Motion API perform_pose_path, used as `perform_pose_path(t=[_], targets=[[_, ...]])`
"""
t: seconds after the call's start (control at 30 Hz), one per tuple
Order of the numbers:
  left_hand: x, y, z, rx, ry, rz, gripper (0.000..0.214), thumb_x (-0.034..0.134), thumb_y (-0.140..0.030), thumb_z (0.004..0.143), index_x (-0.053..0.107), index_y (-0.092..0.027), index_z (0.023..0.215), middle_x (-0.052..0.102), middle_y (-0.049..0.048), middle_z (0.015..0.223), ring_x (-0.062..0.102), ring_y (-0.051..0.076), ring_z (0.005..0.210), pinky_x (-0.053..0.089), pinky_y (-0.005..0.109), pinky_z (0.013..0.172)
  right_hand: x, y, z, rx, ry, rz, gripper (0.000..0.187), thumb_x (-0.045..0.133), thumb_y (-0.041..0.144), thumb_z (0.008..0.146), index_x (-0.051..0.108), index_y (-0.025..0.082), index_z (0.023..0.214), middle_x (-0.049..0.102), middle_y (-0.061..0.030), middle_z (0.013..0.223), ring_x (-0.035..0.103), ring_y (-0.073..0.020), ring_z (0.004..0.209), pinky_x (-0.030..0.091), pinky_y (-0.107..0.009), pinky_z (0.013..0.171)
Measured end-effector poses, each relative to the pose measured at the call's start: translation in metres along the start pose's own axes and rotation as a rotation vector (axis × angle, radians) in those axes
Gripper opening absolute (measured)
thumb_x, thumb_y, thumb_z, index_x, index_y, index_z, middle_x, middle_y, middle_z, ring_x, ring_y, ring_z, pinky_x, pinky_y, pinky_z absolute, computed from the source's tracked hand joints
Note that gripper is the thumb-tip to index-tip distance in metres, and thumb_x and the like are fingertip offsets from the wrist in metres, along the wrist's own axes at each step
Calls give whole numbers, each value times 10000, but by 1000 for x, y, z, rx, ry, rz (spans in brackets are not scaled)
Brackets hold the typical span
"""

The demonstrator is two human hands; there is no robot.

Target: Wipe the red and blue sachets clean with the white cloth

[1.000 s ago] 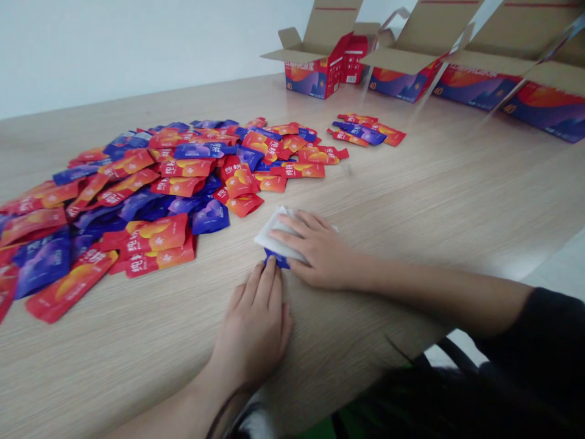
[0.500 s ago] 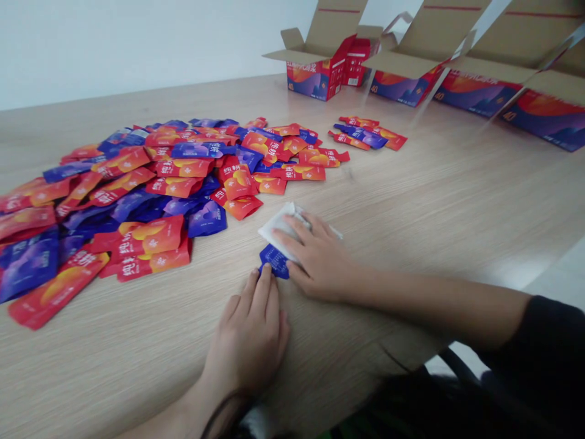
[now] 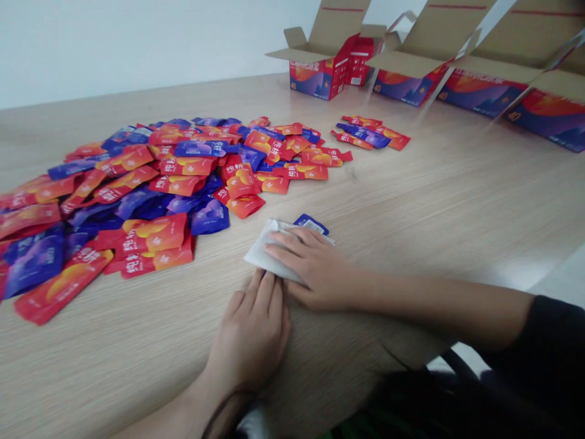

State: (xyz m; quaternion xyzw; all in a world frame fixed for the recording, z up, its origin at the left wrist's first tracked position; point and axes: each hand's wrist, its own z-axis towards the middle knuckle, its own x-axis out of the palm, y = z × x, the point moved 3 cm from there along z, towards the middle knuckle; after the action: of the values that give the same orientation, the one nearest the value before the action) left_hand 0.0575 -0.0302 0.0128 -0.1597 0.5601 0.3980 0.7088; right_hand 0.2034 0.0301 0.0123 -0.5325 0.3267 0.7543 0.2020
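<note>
**Head view: right hand (image 3: 313, 262) flat on white packet (image 3: 265, 253)**

On my remote feed, the right grip lies open, fingers spread across the packet on the desk (image 3: 434, 207), closed on nothing. The left hand (image 3: 249, 332) is open too, its fingertips (image 3: 262, 280) at the packet's lower edge. A blue sachet (image 3: 311, 224) shows just beyond the packet. To the left sits a heap of red and blue sachets (image 3: 150, 195); a smaller cluster of sachets (image 3: 370, 132) lies farther off, near open cardboard cartons (image 3: 324, 67).
</note>
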Motion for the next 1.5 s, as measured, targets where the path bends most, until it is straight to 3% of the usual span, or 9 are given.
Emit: perform_pose_path(t=[0.17,0.33,0.5,0.7,0.87,1.03,1.23,1.43,1.5], targets=[[-1,0,0,21,-36,16,414,395,-185,904,658,12,1155,643,223,1263,674,331,1078,567,401,730,-7,-16,-1,246,-35,-62,606,463,372,909,430,99,1449,361,-181,1523,319,-374,1325,291,-540,1086],[-1,1,1,3,-39,-24,401,390,-192,901,682,-7,1103,686,212,1192,667,340,1089,561,405,735,-9,-1,-2,52,26,-44,565,476,399,908,476,159,1420,439,-132,1471,405,-333,1230,313,-511,1056],[-1,1,3,8,-11,-55,453,391,-185,879,621,32,1203,616,229,1302,647,349,1121,550,415,729,-11,-9,-2,208,-2,-60,625,508,422,884,468,103,1421,429,-172,1473,396,-346,1237,317,-514,1050],[1,2,1,-3,-2,-74,420,394,-193,892,650,3,1161,651,218,1256,634,347,1143,539,418,747,-9,-6,-1,57,24,-42,580,490,408,898,475,150,1417,454,-128,1461,393,-331,1242,289,-506,1073],[2,0,0,-27,37,-69,454,396,-200,893,600,-3,1248,587,222,1346,617,344,1170,546,430,755,-11,-18,-1,266,-19,-94,600,460,398,911,456,94,1428,407,-187,1483,390,-365,1241,317,-538,1038],[0,1,0,-75,61,-49,414,419,-212,888,645,-24,1180,622,268,1270,625,370,1152,558,452,771,-6,-2,-1,39,15,-57,592,479,420,902,470,137,1422,438,-142,1469,389,-338,1257,272,-520,1086],[1,2,0,-34,44,-41,446,417,-222,891,610,-6,1230,612,266,1288,627,365,1156,568,453,792,-10,-23,-2,272,-21,-99,613,448,404,916,441,93,1444,398,-183,1496,369,-367,1286,310,-534,1061],[1,3,-1,-19,14,-13,425,393,-207,898,641,19,1160,652,260,1226,650,350,1123,575,428,776,-3,1,-3,30,17,-61,623,479,420,892,452,115,1435,434,-140,1489,373,-348,1275,264,-524,1096],[1,2,-1,-21,6,1,435,387,-205,898,636,31,1166,644,265,1236,652,350,1119,577,426,766,-5,-7,-3,82,11,-66,650,467,413,896,418,80,1452,428,-143,1500,360,-341,1293,267,-506,1104]])
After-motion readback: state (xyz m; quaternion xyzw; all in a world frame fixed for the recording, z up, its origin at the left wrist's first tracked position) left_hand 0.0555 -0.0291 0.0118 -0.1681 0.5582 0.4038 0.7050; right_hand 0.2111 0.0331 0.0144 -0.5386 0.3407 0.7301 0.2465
